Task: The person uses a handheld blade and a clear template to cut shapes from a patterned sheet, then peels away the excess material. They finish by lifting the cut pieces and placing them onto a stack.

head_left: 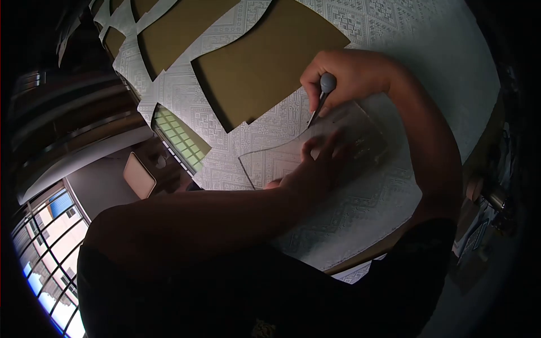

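A white sheet with an embossed pattern lies spread before me. On it rests a clear template, its thin edges visible and one side curved. My left hand lies over the template with its fingers spread, pressing it against the sheet. A slim knife with a rounded grey handle end is gripped in my right hand. Its narrow metal tip meets the sheet along the template's curved upper edge, a little above my left fingers. Part of the template is hidden beneath my left hand.
Several shaped cut-outs in the sheet expose a brown surface. A green gridded surface shows past the sheet's left edge. A barred window and a stool-like seat are at left; a shiny metal container stands at right.
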Demonstrator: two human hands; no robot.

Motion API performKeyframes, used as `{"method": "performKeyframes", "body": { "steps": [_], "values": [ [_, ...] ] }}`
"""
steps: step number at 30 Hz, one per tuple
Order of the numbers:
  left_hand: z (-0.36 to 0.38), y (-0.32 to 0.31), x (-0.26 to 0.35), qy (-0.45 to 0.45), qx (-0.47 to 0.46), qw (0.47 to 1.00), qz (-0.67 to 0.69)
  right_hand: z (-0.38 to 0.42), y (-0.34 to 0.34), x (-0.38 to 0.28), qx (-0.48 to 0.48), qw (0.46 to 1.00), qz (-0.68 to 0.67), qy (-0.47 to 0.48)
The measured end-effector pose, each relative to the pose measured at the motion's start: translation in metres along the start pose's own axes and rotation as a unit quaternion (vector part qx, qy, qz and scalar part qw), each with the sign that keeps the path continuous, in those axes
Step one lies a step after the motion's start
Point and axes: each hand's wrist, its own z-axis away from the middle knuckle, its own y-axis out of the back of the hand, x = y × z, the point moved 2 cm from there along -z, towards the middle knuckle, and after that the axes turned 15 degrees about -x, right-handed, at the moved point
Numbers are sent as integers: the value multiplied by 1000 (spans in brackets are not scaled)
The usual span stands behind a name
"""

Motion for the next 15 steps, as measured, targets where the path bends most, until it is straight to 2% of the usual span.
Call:
{"method": "performKeyframes", "body": {
  "steps": [4,6,7,9,11,13,15],
  "values": [
    [1,1,-2,-1,40,999,34,-6,-30,0,55,998,2,12],
    [3,4,-2,-7,46,998,53,-10,-48,-5,127,991,-14,49],
    [4,6,-2,-4,24,998,56,-14,-58,-9,126,991,-13,46],
    [8,11,0,1,5,998,59,-21,-74,-18,188,981,-44,-2],
    [10,16,3,7,-71,996,48,-32,-88,-29,202,975,-84,-21],
    [-49,-31,33,-19,-66,998,-7,-54,-98,-32,219,967,-124,-42],
    [-97,-66,47,-47,-59,995,-67,-86,-107,-39,262,961,-25,83]
  ]
}}
